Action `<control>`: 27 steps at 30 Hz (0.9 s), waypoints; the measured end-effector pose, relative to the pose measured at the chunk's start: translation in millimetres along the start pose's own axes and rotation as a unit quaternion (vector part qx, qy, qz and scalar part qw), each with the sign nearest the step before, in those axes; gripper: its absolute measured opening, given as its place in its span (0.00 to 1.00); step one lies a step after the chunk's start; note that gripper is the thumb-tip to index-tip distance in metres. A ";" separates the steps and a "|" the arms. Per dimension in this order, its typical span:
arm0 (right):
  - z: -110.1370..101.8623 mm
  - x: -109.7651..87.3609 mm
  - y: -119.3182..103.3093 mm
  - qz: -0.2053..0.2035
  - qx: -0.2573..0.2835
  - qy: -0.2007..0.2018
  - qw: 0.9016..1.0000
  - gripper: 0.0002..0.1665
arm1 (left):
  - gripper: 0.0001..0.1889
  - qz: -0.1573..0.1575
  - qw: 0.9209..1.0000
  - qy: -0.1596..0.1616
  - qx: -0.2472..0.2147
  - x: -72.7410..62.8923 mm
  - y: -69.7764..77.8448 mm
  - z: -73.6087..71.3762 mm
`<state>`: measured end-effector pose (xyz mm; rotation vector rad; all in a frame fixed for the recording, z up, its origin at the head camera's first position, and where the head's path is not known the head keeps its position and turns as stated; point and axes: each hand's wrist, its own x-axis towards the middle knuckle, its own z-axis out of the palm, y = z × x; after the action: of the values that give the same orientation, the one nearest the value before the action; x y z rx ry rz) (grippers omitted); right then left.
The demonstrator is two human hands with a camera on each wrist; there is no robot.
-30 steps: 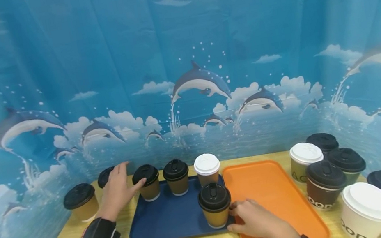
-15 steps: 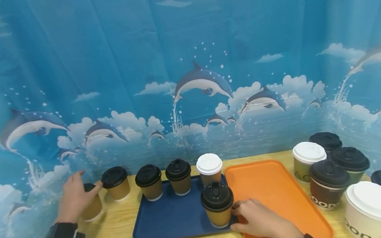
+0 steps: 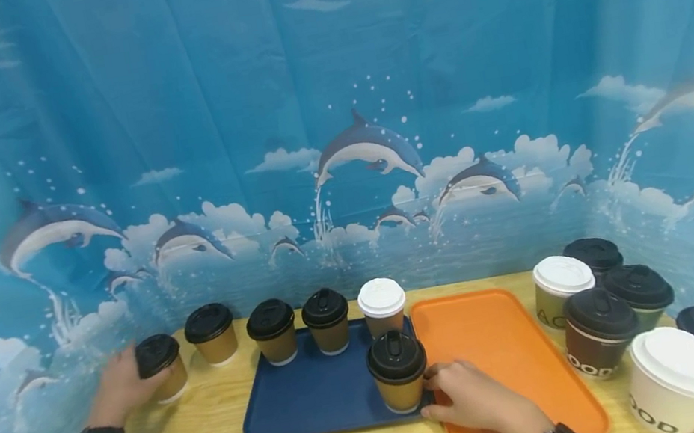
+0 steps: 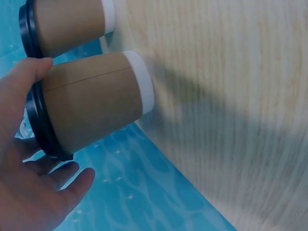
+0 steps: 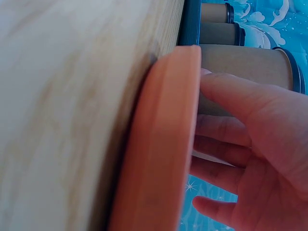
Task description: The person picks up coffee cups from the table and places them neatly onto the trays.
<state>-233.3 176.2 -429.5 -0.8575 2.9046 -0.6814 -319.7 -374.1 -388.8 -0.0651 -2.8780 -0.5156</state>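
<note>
At the far left in the head view, my left hand [image 3: 121,388] spans the black-lidded brown paper coffee cup [image 3: 172,380], which stands on the table. In the left wrist view, the thumb lies at the cup's upper side by the lid [image 4: 41,122], and the other fingers [image 4: 72,187] bend round the lid's opposite side. My right hand [image 3: 474,397] rests by the orange tray, its fingers relaxed and the tips beside another black-lidded coffee cup [image 3: 401,393] on the blue tray [image 3: 324,417]. The orange tray's rim [image 5: 161,139] partly hides those fingertips in the right wrist view.
Another brown cup [image 3: 216,347] stands near the left hand. Two brown cups and a white-lidded cup [image 3: 381,302] stand along the blue tray's far side. The orange tray [image 3: 490,345] lies beside it; several larger cups [image 3: 602,343] crowd the right. A dolphin-print curtain hangs behind.
My left hand has moved left from beside the blue tray, past the nearer brown cup, then down around the far-left coffee cup. My right hand stays in place.
</note>
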 end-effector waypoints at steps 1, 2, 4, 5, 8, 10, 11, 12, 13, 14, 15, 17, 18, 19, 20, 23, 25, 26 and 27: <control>0.1 0.1 0.0 -0.001 0.000 0.000 1.000 0.22 | 0.51 -0.003 1.000 -0.004 -0.001 -0.7 -1.0 0.8; 0.2 0.2 -0.1 -0.004 -0.001 0.001 1.000 0.22 | 0.51 -0.006 1.000 -0.004 0.001 -1.1 -1.3 1.3; 0.5 0.2 -0.4 -0.009 -0.005 0.004 1.000 0.22 | 0.53 -0.016 1.000 -0.005 0.005 -1.8 -0.6 1.6; 0.7 0.2 -0.6 -0.011 -0.008 0.006 1.000 0.22 | 0.54 -0.022 1.000 -0.003 0.009 -2.1 0.4 1.2; 1.1 0.2 -1.0 -0.016 -0.015 0.010 1.000 0.21 | 0.61 -0.052 0.998 -0.005 0.023 -2.9 5.6 -0.8; 1.1 0.1 -1.2 -0.016 -0.018 0.012 1.000 0.21 | 0.65 -0.076 0.997 -0.011 0.027 -3.8 9.6 -2.6; 1.0 0.1 -1.4 -0.016 -0.020 0.013 1.000 0.21 | 0.66 -0.087 0.996 -0.013 0.028 -4.3 11.3 -3.4; 0.6 -0.1 -1.8 -0.016 -0.020 0.012 1.000 0.21 | 0.66 -0.098 0.995 -0.015 0.027 -5.0 12.6 -4.0; 0.5 -0.2 -2.1 -0.015 -0.019 0.012 1.000 0.21 | 0.66 -0.107 0.994 -0.014 0.024 -5.8 14.1 -4.9; 0.3 -0.3 -2.5 -0.013 -0.017 0.012 1.000 0.21 | 0.65 -0.113 0.993 -0.015 0.022 -6.3 14.0 -5.3; 0.1 -0.4 -2.6 -0.013 -0.014 0.011 1.000 0.21 | 0.65 -0.117 0.993 -0.015 0.019 -6.7 13.8 -5.5; -0.2 -0.6 -2.6 -0.010 -0.010 0.009 1.000 0.21 | 0.64 -0.114 0.993 -0.010 0.018 -7.3 13.3 -6.1; -0.3 -0.7 -2.4 -0.009 -0.007 0.008 1.000 0.21 | 0.64 -0.107 0.994 -0.007 0.015 -7.4 12.4 -6.0; -0.1 -0.7 -2.0 -0.008 -0.007 0.008 1.000 0.21 | 0.63 -0.097 0.995 -0.006 0.013 -7.5 11.6 -6.0; 0.0 -0.6 -1.4 -0.008 -0.007 0.008 1.000 0.21 | 0.63 -0.080 0.997 -0.001 0.013 -7.1 10.3 -6.1; 0.5 -0.4 -0.2 -0.010 -0.012 0.010 1.000 0.21 | 0.60 -0.035 0.999 0.014 0.006 -7.5 7.5 -4.6; 0.8 -0.2 0.2 -0.011 -0.015 0.011 1.000 0.21 | 0.57 -0.016 1.000 0.020 -0.001 -7.9 5.7 -3.2; 0.9 -0.1 0.2 -0.011 -0.016 0.011 1.000 0.21 | 0.56 -0.009 1.000 0.022 -0.003 -8.3 5.2 -2.5; 1.0 -0.1 0.1 -0.010 -0.016 0.010 1.000 0.21 | 0.55 -0.008 1.000 0.022 -0.005 -9.0 4.9 -1.4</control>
<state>-233.0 175.9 -430.4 -0.8909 2.9359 -0.6490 -310.3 -370.0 -387.9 -0.0325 -2.8349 -0.5284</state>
